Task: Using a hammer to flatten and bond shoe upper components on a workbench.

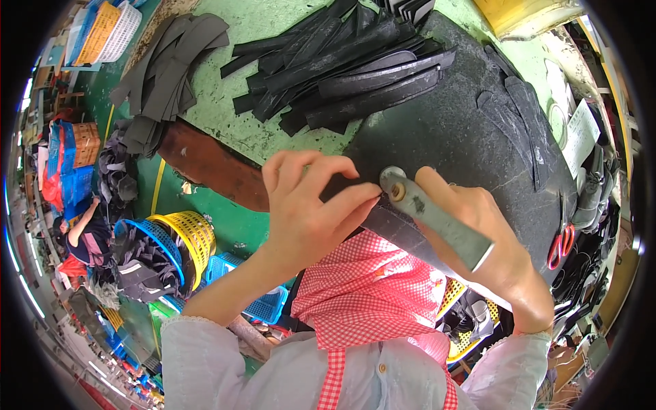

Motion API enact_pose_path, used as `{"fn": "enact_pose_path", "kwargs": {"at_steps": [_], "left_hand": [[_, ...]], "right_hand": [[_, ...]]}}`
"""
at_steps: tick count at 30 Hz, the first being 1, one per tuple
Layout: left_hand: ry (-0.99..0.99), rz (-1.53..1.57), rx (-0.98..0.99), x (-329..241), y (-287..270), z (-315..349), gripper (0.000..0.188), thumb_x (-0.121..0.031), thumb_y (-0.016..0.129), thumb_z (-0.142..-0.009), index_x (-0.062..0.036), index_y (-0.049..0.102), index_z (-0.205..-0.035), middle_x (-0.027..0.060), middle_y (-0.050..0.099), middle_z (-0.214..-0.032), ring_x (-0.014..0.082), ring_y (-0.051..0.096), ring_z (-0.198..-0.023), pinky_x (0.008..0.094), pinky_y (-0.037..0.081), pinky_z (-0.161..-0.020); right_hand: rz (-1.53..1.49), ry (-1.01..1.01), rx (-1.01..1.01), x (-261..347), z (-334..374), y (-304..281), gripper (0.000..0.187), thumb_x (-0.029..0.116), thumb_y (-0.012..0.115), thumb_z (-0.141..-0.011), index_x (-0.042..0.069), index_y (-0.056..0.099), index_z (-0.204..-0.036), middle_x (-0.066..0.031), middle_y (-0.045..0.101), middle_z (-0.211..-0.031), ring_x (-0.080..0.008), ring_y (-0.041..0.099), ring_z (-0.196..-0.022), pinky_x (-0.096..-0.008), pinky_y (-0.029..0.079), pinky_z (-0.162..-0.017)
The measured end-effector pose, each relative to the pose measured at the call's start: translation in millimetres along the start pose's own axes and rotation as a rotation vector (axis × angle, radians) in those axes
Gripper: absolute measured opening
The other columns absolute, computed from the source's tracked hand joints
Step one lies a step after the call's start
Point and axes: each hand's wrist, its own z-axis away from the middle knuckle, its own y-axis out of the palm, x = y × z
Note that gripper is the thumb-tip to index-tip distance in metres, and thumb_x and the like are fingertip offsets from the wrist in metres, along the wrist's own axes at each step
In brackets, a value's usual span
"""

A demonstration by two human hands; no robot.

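My right hand (471, 215) is closed round a hammer, its fingers wrapped below the grey metal head (444, 222). The head's round face (391, 176) is close to my left fingertips, and its long flat end points toward my right forearm. My left hand (311, 195) is bent over the near edge of a dark board (437, 130). Its thumb and forefinger come together on a black strip (339, 186), mostly hidden by the hand. Beyond both hands lies a heap of black strips (342, 75).
Grey strips (171, 61) are piled at the far left, beside a reddish-brown plank (212, 164). Loose black strips (523, 130) and red-handled scissors (562, 246) lie right. Yellow (188, 236) and blue baskets (266, 304) stand below left. Another person (85, 239) works at far left.
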Motion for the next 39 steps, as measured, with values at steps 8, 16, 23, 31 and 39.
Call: {"fn": "enact_pose_path", "kwargs": {"at_steps": [8, 16, 23, 31, 39], "left_hand": [[-0.086, 0.111, -0.055, -3, 10, 12, 0.024, -0.017, 0.089, -0.071, -0.0252, 0.077, -0.09, -0.0063, 0.062, -0.104, 0.0242, 0.056, -0.107, 0.0466, 0.037, -0.097], [-0.025, -0.002, 0.026, -28, 1, 25, 0.026, -0.017, 0.087, -0.076, -0.0192, 0.076, -0.1, -0.0041, 0.064, -0.109, 0.0212, 0.058, -0.104, 0.0455, 0.04, -0.095], [0.147, 0.138, 0.255, -62, 22, 59, 0.067, -0.041, 0.074, -0.09, -0.0023, 0.061, -0.144, 0.017, 0.05, -0.156, 0.033, 0.042, -0.151, 0.0528, 0.032, -0.126], [0.258, 0.419, 0.273, -63, 45, -10, 0.029, -0.01, 0.08, -0.079, -0.0107, 0.073, -0.106, 0.0089, 0.06, -0.122, 0.037, 0.058, -0.129, 0.0475, 0.053, -0.107], [0.222, 0.253, 0.246, -64, 50, -52, 0.032, -0.022, 0.086, -0.079, -0.0181, 0.08, -0.111, 0.0036, 0.062, -0.112, 0.0294, 0.057, -0.109, 0.0452, 0.044, -0.097]], "right_hand": [[-0.034, -0.061, -0.169, -4, -2, -2, 0.023, 0.003, 0.072, -0.089, 0.002, 0.052, -0.1, -0.0213, 0.057, -0.074, -0.0478, 0.066, -0.074, -0.0501, 0.05, -0.061], [0.089, -0.032, 0.032, 3, 2, -1, 0.025, 0.014, 0.067, -0.092, 0.004, 0.049, -0.106, -0.022, 0.066, -0.074, -0.0452, 0.069, -0.075, -0.0552, 0.053, -0.068], [0.016, -0.094, -0.087, 14, -1, -3, 0.022, 0.012, 0.065, -0.095, 0.002, 0.05, -0.107, -0.0252, 0.066, -0.075, -0.0478, 0.068, -0.077, -0.0548, 0.056, -0.067], [-0.155, -0.151, -0.471, -42, 54, -4, 0.016, -0.003, 0.064, -0.099, -0.008, 0.068, -0.113, -0.0221, 0.065, -0.103, -0.038, 0.07, -0.078, -0.0393, 0.053, -0.067], [-0.365, 0.362, -0.312, -27, 146, 6, 0.015, 0.011, 0.074, -0.097, 0.002, 0.062, -0.1, -0.0143, 0.057, -0.068, -0.0321, 0.066, -0.061, -0.0408, 0.047, -0.056]]}}
